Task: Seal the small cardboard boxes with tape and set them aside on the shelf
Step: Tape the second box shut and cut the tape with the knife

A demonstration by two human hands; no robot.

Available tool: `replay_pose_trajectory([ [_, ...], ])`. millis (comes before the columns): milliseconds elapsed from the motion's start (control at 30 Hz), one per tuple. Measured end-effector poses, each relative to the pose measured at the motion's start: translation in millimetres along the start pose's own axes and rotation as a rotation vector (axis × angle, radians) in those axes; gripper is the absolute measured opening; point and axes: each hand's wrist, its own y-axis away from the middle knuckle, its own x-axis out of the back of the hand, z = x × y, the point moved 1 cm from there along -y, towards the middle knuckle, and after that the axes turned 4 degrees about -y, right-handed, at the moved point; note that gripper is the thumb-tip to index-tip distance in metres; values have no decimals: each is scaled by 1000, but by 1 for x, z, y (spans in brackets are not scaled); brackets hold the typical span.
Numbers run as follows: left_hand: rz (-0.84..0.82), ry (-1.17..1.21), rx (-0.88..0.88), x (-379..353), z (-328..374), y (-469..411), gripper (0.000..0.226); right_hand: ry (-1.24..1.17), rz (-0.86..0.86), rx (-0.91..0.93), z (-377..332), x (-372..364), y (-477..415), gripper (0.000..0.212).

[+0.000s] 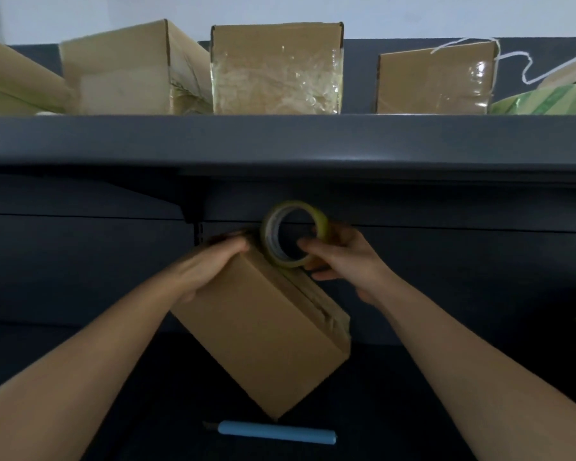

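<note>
A small brown cardboard box point(263, 334) stands tilted on one corner on the dark surface in front of me. My left hand point(210, 264) lies over its upper left end and holds it there. Against the box's top right edge sits a roll of clear yellowish tape point(295, 232), which my right hand point(340, 257) grips with the thumb inside the core. The box's right face shows flap seams with tape on them. Whether a strip runs from the roll to the box is hard to tell.
A blue-handled cutter point(273, 432) lies on the surface below the box. Above, a dark shelf point(280, 138) carries several taped cardboard boxes point(276, 68), with a white cord point(519, 66) and green wrapping point(546, 101) at the right.
</note>
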Motion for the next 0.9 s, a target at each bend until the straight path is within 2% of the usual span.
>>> replay_pose_trajectory([
  [100, 8, 189, 144, 6, -25, 5, 31, 58, -44, 25, -5, -21, -7, 30],
  [200, -8, 326, 120, 17, -47, 9, 30, 113, -75, 27, -7, -42, -12, 44],
  [333, -127, 396, 6, 25, -84, 9, 85, 216, -137, 34, -8, -67, -15, 44],
  [467, -235, 440, -40, 15, -107, 12, 105, 318, -137, 9, 0, -84, -18, 39],
  [567, -238, 461, -27, 16, -115, 11, 125, 351, -126, 27, 2, -87, -18, 25],
  [633, -268, 440, -43, 19, -115, 11, 123, 420, -165, 40, 1, -88, -19, 30],
  [700, -280, 429, -40, 20, -111, 10, 111, 463, -227, 53, 0, -88, -20, 50],
  [767, -285, 423, -37, 20, -109, 9, 109, 472, -230, 48, -1, -85, -20, 61],
  [833, -303, 400, -46, 19, -111, 6, 122, 469, -189, 40, -3, -77, -19, 61],
  [900, -309, 396, -57, 19, -114, 5, 130, 432, -133, 44, -3, -62, -18, 51],
])
